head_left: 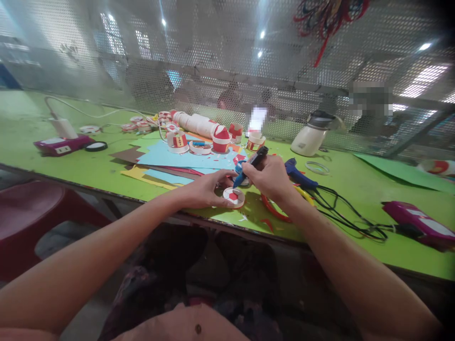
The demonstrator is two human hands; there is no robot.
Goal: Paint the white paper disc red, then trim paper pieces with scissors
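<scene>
My left hand [206, 189] rests at the table's front edge, thumb and fingers closed around a small round white lid [240, 199] with a red hexagon [233, 195] in its middle. The lid lies nearly flat. Above it, my right hand [272, 175] grips a thick black and blue pen [256, 157], tilted so its blue end points down at the lid. I cannot tell whether that tip touches the surface. Just behind both hands is a small blue round item [239, 166], partly covered. Red paper scraps [267, 224] lie near my right forearm.
Coloured paper sheets [167, 158] bear red and white paper cups [221, 139] and a long stack of white cups [195, 123]. To the right are a blue glue gun [302, 176], its black cables, a purple power strip [421, 222] and a white kettle [308, 138].
</scene>
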